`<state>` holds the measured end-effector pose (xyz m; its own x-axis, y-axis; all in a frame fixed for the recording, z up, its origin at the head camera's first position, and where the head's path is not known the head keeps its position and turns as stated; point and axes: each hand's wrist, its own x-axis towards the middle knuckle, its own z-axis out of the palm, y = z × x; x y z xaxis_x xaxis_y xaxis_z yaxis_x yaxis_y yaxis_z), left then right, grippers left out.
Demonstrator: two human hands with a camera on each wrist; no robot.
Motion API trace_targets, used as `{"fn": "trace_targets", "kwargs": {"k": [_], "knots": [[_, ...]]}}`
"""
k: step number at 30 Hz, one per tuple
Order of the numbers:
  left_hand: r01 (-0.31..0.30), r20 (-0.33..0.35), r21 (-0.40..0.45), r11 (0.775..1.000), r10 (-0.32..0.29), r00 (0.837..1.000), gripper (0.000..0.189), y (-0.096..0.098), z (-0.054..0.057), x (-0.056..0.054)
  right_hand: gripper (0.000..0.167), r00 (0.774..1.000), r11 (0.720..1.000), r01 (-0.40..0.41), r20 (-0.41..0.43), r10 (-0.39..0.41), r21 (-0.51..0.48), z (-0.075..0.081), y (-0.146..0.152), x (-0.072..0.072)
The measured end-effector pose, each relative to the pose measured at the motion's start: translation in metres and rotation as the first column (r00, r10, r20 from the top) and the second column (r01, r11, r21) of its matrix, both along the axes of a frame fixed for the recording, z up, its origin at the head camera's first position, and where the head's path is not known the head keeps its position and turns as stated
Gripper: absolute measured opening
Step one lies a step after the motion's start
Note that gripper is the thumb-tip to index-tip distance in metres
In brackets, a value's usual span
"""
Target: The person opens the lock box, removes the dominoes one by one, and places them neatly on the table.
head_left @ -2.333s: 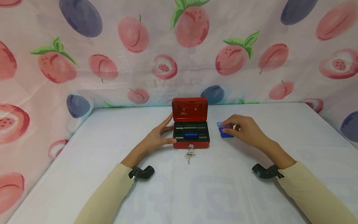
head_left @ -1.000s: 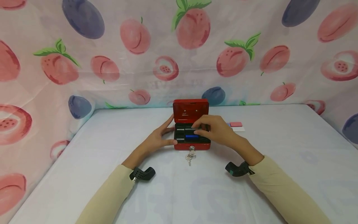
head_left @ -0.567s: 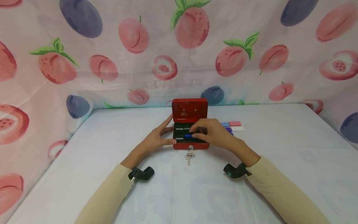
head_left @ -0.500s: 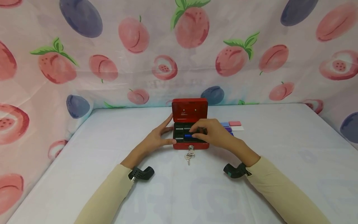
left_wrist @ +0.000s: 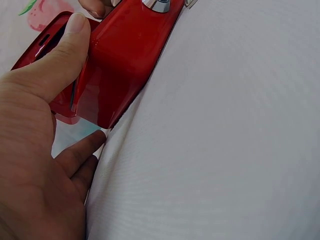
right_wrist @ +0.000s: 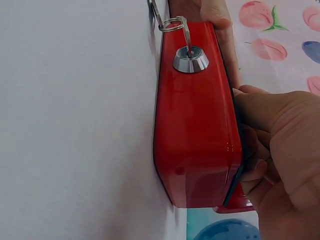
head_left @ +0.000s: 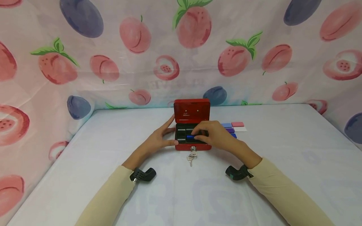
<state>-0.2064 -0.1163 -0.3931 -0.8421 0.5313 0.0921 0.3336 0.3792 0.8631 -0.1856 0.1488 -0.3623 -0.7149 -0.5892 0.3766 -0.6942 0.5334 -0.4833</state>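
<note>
A small red cash box (head_left: 195, 147) stands on the table with its lid (head_left: 191, 111) raised. Inside is a black tray (head_left: 181, 131) with compartments, and a blue block (head_left: 190, 137) lies in it, partly behind my right thumb. My left hand (head_left: 158, 136) rests at the box's left side. Its thumb touches the front left corner, and the other fingers stretch along the side towards the lid. My right hand (head_left: 216, 135) reaches into the tray from the right, fingertips next to the blue block. Whether they pinch anything is hidden by the box's wall in the right wrist view.
To the right of the box lie flat blocks: light blue (head_left: 227, 125), pink (head_left: 237, 124), purple (head_left: 230, 130), white (head_left: 240, 129) and blue (head_left: 233, 136). Keys (head_left: 190, 159) hang from the lock in front. A fruit-printed cloth (head_left: 135, 62) rises behind.
My right hand has gone left from the blocks on the table into the tray, then a little lower, partly covering the blue block there. The left hand keeps its place on the box.
</note>
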Motion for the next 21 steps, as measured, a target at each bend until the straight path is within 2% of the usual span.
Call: {"fn": "trace_targets", "kwargs": {"k": [8,12,21], "knots": [[0.009,0.019,-0.004,1.000,-0.009,1.000,0.095,0.005,0.028,0.020,0.016,1.000,1.000,-0.007,0.000,0.007,0.006,0.000,-0.001,0.001],[0.005,0.017,-0.007,1.000,-0.005,1.000,0.095,0.005,0.032,0.023,0.016,1.000,1.000,-0.010,-0.017,0.010,0.019,0.000,0.000,0.001],[-0.004,0.026,-0.012,1.000,0.004,1.000,0.096,0.005,0.031,0.022,0.019,1.000,0.999,0.014,-0.011,-0.013,0.044,0.003,0.001,0.003]]}}
